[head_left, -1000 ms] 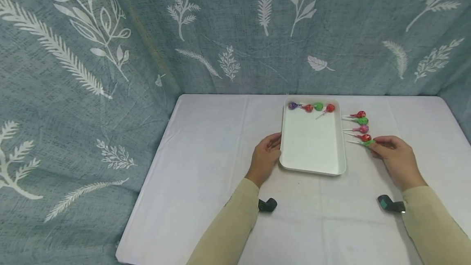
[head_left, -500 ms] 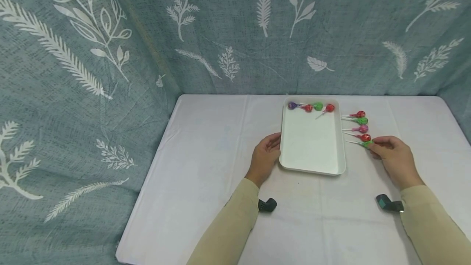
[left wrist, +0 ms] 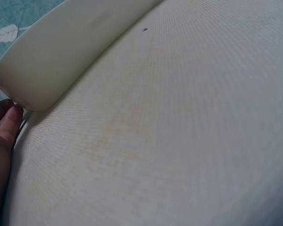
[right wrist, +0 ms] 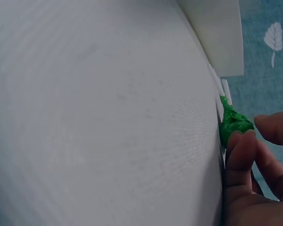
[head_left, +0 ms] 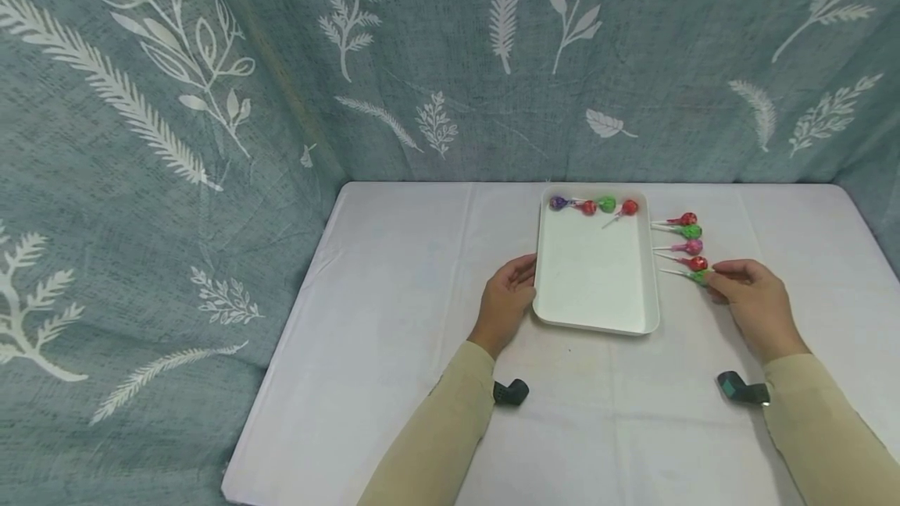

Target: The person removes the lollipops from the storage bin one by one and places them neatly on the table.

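Observation:
My right hand (head_left: pixel 755 307) pinches the wrapped head of a green lollipop (head_left: pixel 698 276) between thumb and fingers, on the table right of a white tray (head_left: pixel 598 328). The green wrapper (right wrist: pixel 233 123) shows at the fingertips in the right wrist view. Above it, several more lollipops lie in a column, sticks toward the tray: red (head_left: pixel 694 263), pink (head_left: pixel 693 247), green (head_left: pixel 692 232) and red (head_left: pixel 687 219). My left hand (head_left: pixel 505 299) rests with relaxed fingers against the tray's left side; its fingertips touch the corner in the left wrist view.
Along the tray's far end lie a purple lollipop (head_left: pixel 558 203), a red one (head_left: pixel 587 208), a green one (head_left: pixel 607 204) and another red one (head_left: pixel 629 208). A white cloth covers the table (head_left: pixel 394 295). A blue-green leaf-patterned curtain (head_left: pixel 450 61) hangs behind and at the left.
The right hand keeps its place at the green lollipop, which has shifted very slightly toward the near side. The left hand stays at the tray, and the other lollipops lie as before.

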Demonstrator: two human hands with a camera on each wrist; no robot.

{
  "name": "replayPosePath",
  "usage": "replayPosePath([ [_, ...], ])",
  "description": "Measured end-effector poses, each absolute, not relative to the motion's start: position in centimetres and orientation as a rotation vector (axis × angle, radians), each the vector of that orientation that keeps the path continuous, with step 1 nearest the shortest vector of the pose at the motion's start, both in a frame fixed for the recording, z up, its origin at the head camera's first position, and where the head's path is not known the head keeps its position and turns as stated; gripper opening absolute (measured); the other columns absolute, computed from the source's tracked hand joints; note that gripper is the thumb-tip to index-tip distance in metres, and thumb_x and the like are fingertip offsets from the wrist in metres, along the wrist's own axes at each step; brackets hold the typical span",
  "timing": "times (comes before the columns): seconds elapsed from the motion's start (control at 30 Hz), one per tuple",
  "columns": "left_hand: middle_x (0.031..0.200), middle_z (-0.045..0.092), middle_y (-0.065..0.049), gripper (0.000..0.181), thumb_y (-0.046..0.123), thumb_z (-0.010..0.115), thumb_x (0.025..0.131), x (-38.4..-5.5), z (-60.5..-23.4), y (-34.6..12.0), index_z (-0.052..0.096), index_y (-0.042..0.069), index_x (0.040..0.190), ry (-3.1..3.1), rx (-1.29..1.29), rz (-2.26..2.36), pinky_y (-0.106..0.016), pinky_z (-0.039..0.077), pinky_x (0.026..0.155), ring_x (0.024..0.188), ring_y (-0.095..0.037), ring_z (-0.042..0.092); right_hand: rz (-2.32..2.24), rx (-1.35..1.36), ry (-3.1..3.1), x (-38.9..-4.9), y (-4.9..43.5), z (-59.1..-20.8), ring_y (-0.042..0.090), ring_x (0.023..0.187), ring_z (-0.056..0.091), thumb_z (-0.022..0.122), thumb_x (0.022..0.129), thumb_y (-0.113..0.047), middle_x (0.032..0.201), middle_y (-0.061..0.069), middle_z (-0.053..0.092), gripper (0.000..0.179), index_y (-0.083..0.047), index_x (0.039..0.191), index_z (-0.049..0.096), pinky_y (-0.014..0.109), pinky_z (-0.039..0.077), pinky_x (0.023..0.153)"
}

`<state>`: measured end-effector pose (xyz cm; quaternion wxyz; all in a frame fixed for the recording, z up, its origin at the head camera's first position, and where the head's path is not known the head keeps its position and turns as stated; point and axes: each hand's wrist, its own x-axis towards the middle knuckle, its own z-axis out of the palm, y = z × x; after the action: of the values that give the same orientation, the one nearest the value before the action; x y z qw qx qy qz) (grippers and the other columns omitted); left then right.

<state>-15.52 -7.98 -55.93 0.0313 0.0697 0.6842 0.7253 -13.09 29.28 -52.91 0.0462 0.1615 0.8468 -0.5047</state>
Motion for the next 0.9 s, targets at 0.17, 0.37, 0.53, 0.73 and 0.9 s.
replayPosePath([
  [0.17,0.147,0.064,-0.017,0.056,-0.012,0.054,0.094,-15.6,-56.1,-8.0,0.059,-0.004,0.149,2.102,0.21,2.238,-0.03,0.054,0.111,0.135,-0.024,0.063,-1.53,0.505,2.597,-13.0,29.5,-53.0,0.014,0.102,0.062,0.055,0.114,-0.042,0.135,0.02,0.062,0.057,0.002,0.151,0.051,0.008,0.054,0.072],
  [0.37,0.147,0.064,-0.016,0.055,-0.011,0.054,0.094,-15.6,-56.3,-8.1,0.059,-0.003,0.148,2.102,0.212,2.238,-0.03,0.053,0.111,0.135,-0.022,0.063,-1.529,0.546,2.585,-12.7,29.6,-52.5,0.019,0.106,0.06,0.054,0.114,-0.044,0.134,0.017,0.061,0.056,-0.001,0.15,0.053,0.01,0.054,0.072],
  [0.53,0.147,0.064,-0.016,0.056,-0.012,0.055,0.093,-15.6,-56.3,-8.1,0.059,-0.003,0.148,2.106,0.207,2.235,-0.029,0.053,0.111,0.135,-0.023,0.063,-1.598,0.573,2.569,-12.8,29.7,-51.6,0.014,0.101,0.061,0.055,0.114,-0.041,0.128,0.012,0.061,0.039,-0.009,0.137,0.06,0.011,0.055,0.072],
  [0.73,0.146,0.064,-0.016,0.056,-0.012,0.054,0.093,-15.6,-56.3,-8.1,0.06,-0.003,0.148,2.101,0.207,2.24,-0.03,0.054,0.111,0.135,-0.023,0.064,-1.641,0.603,2.562,-13.4,29.9,-50.9,0.011,0.103,0.062,0.057,0.113,-0.045,0.13,0.007,0.059,0.027,-0.022,0.127,0.062,0.016,0.051,0.076],
  [0.9,0.147,0.064,-0.017,0.056,-0.011,0.055,0.094,-15.5,-56.1,-8.1,0.059,-0.003,0.149,2.106,0.212,2.232,-0.029,0.053,0.111,0.135,-0.023,0.063,-1.686,0.595,2.558,-14.1,29.5,-50.2,0.008,0.105,0.061,0.058,0.112,-0.045,0.129,0.001,0.057,0.027,-0.022,0.126,0.063,0.011,0.049,0.079],
])
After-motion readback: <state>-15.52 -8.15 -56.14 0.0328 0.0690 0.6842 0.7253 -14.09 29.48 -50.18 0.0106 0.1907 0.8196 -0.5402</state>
